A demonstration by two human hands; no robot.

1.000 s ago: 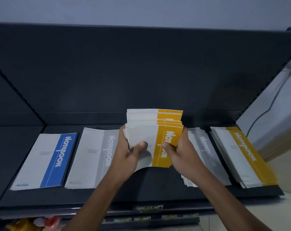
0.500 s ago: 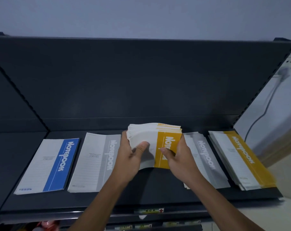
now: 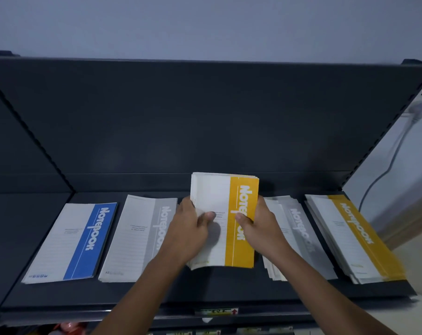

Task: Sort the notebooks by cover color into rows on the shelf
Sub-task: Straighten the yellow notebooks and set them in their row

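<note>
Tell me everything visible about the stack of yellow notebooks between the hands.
The stack of yellow notebooks is a thick pile of thin paper books, top cover white with a yellow band reading Notebook. It is low over the shelf, between the grey notebook and the grey pile. The left hand and right hand grip its sides, thumbs on top.

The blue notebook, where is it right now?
In the head view, the blue notebook lies flat at the left end of the row on the shelf, beside a grey notebook.
</note>
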